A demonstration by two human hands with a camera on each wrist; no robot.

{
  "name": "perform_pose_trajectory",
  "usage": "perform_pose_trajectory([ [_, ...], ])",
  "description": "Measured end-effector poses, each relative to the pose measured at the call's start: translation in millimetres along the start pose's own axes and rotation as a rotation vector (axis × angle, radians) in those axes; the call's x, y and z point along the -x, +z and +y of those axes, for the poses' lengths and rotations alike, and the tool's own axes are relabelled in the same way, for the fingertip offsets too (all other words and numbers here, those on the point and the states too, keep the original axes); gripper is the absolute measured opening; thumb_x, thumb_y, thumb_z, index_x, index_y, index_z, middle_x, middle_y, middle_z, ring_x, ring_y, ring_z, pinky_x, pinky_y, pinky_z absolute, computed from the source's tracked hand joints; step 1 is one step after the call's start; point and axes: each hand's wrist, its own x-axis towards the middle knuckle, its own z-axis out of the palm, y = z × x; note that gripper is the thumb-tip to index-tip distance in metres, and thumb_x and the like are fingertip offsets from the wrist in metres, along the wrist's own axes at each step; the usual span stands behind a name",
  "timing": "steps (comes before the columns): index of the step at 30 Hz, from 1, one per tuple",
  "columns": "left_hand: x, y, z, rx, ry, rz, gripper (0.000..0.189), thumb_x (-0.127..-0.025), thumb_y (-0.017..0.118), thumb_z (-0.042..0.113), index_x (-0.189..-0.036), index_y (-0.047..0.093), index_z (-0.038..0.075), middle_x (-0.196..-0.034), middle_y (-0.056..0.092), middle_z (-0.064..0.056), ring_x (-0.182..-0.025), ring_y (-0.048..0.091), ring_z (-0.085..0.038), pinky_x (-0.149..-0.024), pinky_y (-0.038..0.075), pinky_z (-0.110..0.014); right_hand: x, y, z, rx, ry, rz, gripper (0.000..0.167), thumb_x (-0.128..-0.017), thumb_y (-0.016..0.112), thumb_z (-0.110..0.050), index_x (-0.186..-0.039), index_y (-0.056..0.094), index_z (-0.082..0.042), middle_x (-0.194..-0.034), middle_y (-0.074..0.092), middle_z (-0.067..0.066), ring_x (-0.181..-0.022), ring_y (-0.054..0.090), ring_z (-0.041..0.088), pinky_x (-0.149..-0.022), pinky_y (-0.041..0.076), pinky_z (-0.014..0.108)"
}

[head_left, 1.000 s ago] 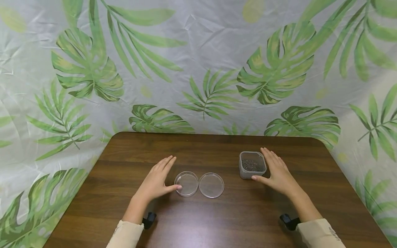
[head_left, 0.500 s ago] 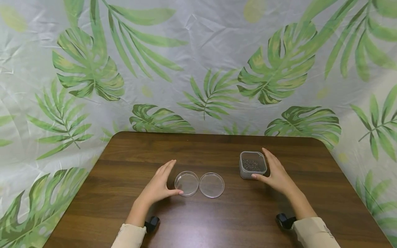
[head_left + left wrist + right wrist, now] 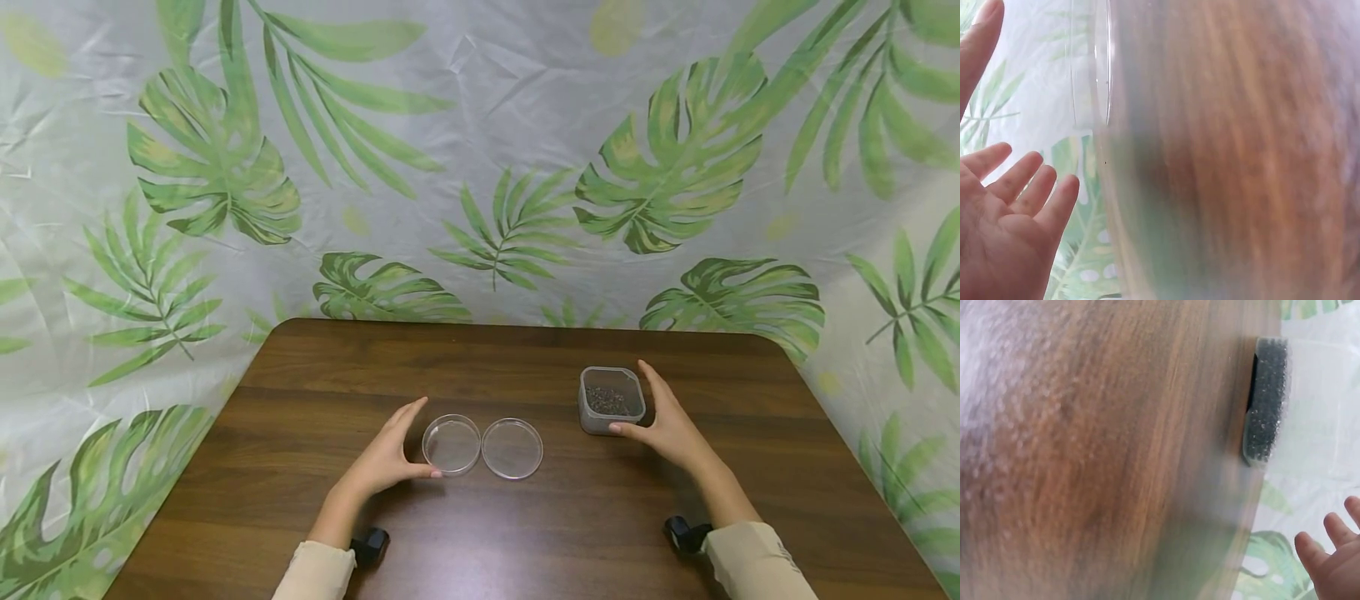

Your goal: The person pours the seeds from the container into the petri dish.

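Dishes (image 3: pixel 512 448) sit on tbl (image 3: pixel 525 525) before backdrop (image 3: pixel 495 150), prob. fabric.

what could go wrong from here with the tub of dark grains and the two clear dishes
The square tub appears lidless, so a bump or tilt from the right hand beside it might spill the dark grains.

The left hand is right by the left dish; a nudge could push it into the right dish, which sits close alongside.
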Motion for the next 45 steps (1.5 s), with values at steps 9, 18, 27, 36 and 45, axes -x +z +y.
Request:
perform_pose_trajectory([
  [9,-0.5,3.0,-4.3,0.141,-0.053,-0.055,0.103,-0.059,0.084,0.027,-0.141,0.026,0.008,-0.14,0.026,-0.017,-0.113,0.042,-0.042,-0.093,0.037,-0.048,-3.4,5.7,6.4,-0.099,0.01,0.005,0.11,-0.067,0.079,-0.032,-0.145,0.003,-0.01,-0.145,0.012,0.02,-0.129,0.013,0.043,-0.093,0.018,0.064],
  [18,0.1,7.3,-13.7,0.205,-0.06,-0.084,0.1,-0.062,0.082,0.027,-0.141,0.025,0.005,-0.136,0.03,-0.02,-0.115,0.041,-0.042,-0.095,0.035,-0.044,-6.3,10.2,10.6,-0.154,0.045,-0.011,0.11,-0.068,0.079,-0.029,-0.145,0.001,-0.015,-0.146,0.01,0.02,-0.128,0.015,0.043,-0.094,0.019,0.063],
  [27,-2.4,15.3,-22.8,0.221,0.003,-0.067,0.095,-0.064,0.082,0.023,-0.137,0.028,-0.003,-0.128,0.039,-0.021,-0.113,0.045,-0.036,-0.094,0.037,-0.04,-5.7,10.9,10.0,-0.187,0.068,-0.035,0.107,-0.071,0.077,-0.024,-0.145,-0.001,-0.017,-0.143,0.013,0.025,-0.126,0.018,0.045,-0.093,0.02,0.064],
  [36,-2.6,19.9,-25.4,0.23,-0.009,-0.035,0.087,-0.065,0.081,0.018,-0.134,0.034,-0.004,-0.125,0.042,-0.022,-0.111,0.046,-0.035,-0.094,0.037,-0.039,-0.1,3.5,-22.2,-0.262,0.071,-0.044,0.1,-0.074,0.074,-0.015,-0.143,0.002,-0.003,-0.138,0.017,0.032,-0.122,0.021,0.048,-0.093,0.019,0.063],
  [45,-2.2,19.8,-23.9,0.208,0.003,-0.021,0.086,-0.065,0.081,0.02,-0.133,0.036,-0.005,-0.123,0.045,-0.02,-0.111,0.047,-0.033,-0.094,0.037,-0.036,-6.0,9.6,0.5,-0.277,0.095,-0.056,0.102,-0.074,0.074,-0.018,-0.145,0.001,-0.012,-0.143,0.011,0.026,-0.126,0.015,0.046,-0.093,0.018,0.064],
])
